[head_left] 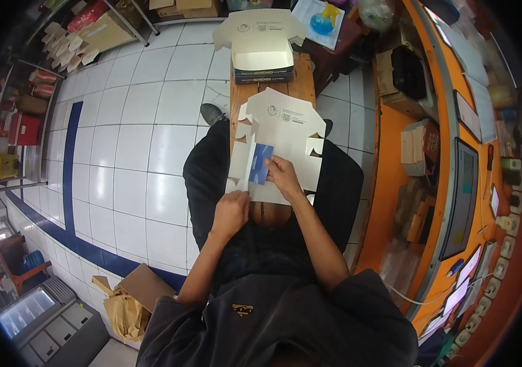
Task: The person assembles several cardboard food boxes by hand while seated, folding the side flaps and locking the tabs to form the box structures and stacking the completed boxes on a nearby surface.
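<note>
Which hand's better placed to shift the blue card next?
Probably the right hand: its thumb and fingertips are on the right edge of the blue card. The left hand is apart from it, at the lower left corner of the unfolded carton.

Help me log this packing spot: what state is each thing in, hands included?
Box sheet: opened out, not made up into a box
Blue card: held over the sheet
Right hand: closed on the card's edge
Left hand: closed at the sheet's near left corner
Box on the bench: made up, lid open
Brown paper: crumpled
</note>
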The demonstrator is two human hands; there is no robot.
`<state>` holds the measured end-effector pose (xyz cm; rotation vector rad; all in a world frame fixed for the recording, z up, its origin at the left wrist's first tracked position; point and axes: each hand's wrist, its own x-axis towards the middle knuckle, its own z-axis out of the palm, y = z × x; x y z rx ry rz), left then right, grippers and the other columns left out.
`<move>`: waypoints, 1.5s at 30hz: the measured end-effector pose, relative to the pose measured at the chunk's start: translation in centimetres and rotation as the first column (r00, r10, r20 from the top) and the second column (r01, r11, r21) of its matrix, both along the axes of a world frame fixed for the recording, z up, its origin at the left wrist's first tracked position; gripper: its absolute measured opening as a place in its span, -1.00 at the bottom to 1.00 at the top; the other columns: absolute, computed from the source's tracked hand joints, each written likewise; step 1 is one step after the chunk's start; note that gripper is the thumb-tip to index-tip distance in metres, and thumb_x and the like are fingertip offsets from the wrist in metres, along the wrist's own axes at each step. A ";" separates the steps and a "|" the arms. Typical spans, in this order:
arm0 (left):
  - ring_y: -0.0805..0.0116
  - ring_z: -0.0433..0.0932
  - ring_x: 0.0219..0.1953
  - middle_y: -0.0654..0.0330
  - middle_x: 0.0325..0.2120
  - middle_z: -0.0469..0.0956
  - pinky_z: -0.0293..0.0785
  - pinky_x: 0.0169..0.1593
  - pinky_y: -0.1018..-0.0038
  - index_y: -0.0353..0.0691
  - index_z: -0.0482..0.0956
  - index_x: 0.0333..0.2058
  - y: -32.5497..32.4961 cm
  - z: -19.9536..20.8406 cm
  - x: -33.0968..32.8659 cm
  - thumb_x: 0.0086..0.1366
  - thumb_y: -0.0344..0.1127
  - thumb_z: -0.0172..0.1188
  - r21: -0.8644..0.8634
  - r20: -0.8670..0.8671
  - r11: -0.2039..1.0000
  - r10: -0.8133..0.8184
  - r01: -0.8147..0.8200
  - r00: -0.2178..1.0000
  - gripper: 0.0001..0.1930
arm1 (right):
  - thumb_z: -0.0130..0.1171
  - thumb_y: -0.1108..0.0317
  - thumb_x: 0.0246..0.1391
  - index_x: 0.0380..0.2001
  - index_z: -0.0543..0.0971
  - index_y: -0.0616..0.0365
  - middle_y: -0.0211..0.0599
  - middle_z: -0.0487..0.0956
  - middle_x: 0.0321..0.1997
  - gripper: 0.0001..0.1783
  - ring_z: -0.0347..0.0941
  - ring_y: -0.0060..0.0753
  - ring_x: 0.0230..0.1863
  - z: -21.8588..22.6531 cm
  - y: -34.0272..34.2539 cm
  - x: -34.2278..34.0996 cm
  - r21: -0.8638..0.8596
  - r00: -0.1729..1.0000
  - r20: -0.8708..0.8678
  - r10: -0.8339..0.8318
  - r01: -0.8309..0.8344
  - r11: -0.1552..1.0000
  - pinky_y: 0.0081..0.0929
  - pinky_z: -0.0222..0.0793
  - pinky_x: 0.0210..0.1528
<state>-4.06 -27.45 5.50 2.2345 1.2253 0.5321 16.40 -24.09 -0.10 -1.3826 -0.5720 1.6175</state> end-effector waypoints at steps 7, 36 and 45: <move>-0.12 0.62 -0.41 -0.03 -0.51 0.55 0.55 -0.29 0.07 -0.29 0.55 -0.42 1.5 -0.5 2.3 0.24 -0.47 0.20 0.042 -0.034 0.994 0.103 -0.102 0.994 -0.95 | 0.12 0.28 0.39 -0.27 0.63 0.33 -0.38 0.51 -0.59 -0.71 0.39 -0.61 -0.57 -1.2 -1.1 -3.4 0.174 0.958 0.266 -0.106 0.061 0.983 -0.48 0.49 -0.38; -0.30 0.61 -0.47 -0.26 -0.58 0.57 0.53 -0.35 -0.02 -0.39 0.65 -0.48 5.1 3.1 4.0 0.27 -0.32 0.15 0.024 -0.097 0.999 0.033 -0.031 0.995 -0.75 | 0.16 0.51 0.11 -0.21 0.63 0.33 0.19 0.67 -0.23 -0.82 0.65 0.15 -0.15 1.0 -3.7 -5.4 0.407 0.827 0.546 -0.137 -0.118 0.906 -0.12 0.51 -0.11; -0.27 0.61 -0.48 -0.19 -0.58 0.58 0.55 -0.38 0.05 -0.35 0.61 -0.46 5.0 2.8 2.6 0.27 -0.35 0.23 0.106 -0.116 0.991 -0.063 0.076 0.991 -0.82 | 0.12 0.50 0.13 -0.23 0.62 0.31 0.15 0.67 -0.27 -0.82 0.65 0.17 -0.20 4.0 -4.2 -5.7 0.479 0.767 0.550 -0.331 0.036 0.877 -0.10 0.51 -0.17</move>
